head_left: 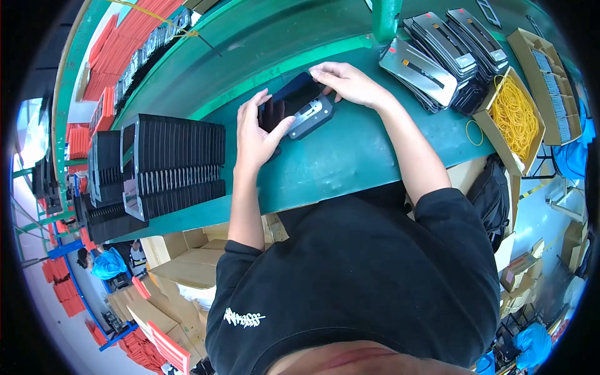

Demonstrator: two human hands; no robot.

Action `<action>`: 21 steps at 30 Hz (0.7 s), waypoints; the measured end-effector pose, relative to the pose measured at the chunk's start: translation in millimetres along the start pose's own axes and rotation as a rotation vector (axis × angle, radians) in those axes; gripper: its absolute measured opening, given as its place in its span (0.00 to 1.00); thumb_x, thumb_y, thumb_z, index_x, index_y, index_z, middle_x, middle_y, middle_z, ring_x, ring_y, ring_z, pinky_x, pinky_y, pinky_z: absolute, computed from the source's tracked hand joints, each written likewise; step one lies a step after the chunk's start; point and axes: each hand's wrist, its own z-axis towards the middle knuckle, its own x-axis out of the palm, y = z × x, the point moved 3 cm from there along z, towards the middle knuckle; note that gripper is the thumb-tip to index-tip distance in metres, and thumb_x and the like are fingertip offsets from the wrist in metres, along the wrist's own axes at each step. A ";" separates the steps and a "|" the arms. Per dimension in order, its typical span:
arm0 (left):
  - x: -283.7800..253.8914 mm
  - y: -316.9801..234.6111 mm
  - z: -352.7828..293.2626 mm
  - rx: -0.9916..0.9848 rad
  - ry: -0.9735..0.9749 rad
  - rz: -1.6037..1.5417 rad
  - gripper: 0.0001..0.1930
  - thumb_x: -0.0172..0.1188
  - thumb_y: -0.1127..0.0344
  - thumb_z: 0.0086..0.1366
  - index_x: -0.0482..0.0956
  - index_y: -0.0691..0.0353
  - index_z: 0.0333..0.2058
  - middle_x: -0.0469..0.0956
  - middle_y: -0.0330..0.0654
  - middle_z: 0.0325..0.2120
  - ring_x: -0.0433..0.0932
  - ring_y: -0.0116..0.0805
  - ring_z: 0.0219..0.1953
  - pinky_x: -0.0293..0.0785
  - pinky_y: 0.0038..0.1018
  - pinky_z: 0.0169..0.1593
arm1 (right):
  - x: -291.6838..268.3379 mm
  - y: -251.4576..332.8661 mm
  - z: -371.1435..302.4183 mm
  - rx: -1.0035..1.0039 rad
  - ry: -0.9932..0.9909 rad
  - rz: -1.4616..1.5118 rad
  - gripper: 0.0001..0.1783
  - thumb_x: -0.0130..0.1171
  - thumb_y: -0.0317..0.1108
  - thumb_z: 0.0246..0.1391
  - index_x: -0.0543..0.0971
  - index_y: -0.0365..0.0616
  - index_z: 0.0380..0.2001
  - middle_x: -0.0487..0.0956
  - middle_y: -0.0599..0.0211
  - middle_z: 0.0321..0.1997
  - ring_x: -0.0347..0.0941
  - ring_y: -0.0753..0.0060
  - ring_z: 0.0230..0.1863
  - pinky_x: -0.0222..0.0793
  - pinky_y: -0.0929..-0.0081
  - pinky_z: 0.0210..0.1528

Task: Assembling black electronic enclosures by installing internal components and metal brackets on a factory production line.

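1. Over the middle of the tabletop [350,165] we find a dark panel [292,97] with a grey end piece [312,120].
2. Toward the tabletop's left end, the left hand [252,139] spreads along the panel, presumably to steady it; its firmness we cannot tell.
3. Toward the tabletop's far side, the right hand [351,84] pinches the panel's edge, probably sparing its face.
4. At the tabletop's left end, black slabs [178,150] stand in rows, likely to save room.
5. At its right end, a carton [498,145] keeps yellow bands [515,122] together.
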 end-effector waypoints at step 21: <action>-3.3 5.3 -14.2 0.135 -0.097 0.088 0.37 0.82 0.58 0.44 0.76 0.61 0.53 0.81 0.47 0.49 0.76 0.51 0.56 0.59 0.52 0.69 | 9.1 -3.4 -1.9 -0.165 -0.038 -0.368 0.39 0.73 0.44 0.54 0.72 0.35 0.64 0.79 0.52 0.59 0.80 0.71 0.40 0.77 0.70 0.44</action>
